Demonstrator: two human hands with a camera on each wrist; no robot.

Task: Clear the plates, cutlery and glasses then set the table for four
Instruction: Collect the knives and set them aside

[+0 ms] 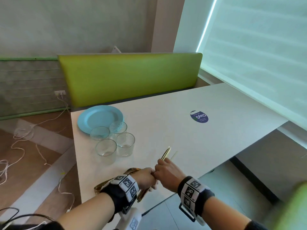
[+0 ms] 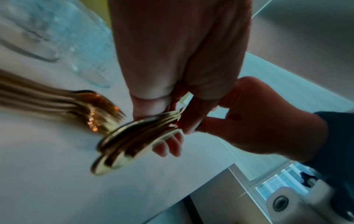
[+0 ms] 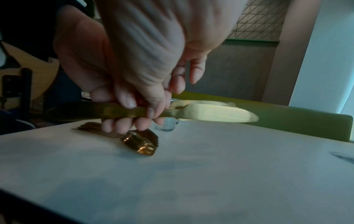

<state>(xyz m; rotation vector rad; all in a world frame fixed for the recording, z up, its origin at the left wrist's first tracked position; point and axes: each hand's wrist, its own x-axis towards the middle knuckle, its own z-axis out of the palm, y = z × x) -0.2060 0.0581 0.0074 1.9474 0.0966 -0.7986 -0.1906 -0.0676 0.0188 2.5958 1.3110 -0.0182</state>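
Table: white top (image 1: 166, 113), long, one far corner near the window; a round blue sticker (image 1: 199, 116) on it toward the far right
Plates: blue stack (image 1: 99, 118) at the far left corner of the table
Glasses: four clear tumblers (image 1: 114, 140) clustered just in front of the plates, the back ones overlapping the plate rim in view
Forks: gold bundle (image 3: 140, 142) lying flat on the table near the front edge, under the left wrist
Knives: gold bundle (image 3: 203, 112) held above the table, blades pointing away toward the far side
Left hand: (image 1: 146, 179) fingers curled round the knife handles
Right hand: (image 1: 167, 173) touching the left, fingers and thumb curled round the same knives at the base of the blades
Bench: green padded backrest (image 1: 129, 77) behind the table
Window: pale roller blind (image 1: 257, 47) along the right side
Floor: wood and grey strips at left, white cables (image 1: 21, 143) trailing to a wall socket (image 1: 60, 92)
Wall: grey, plain, behind the bench
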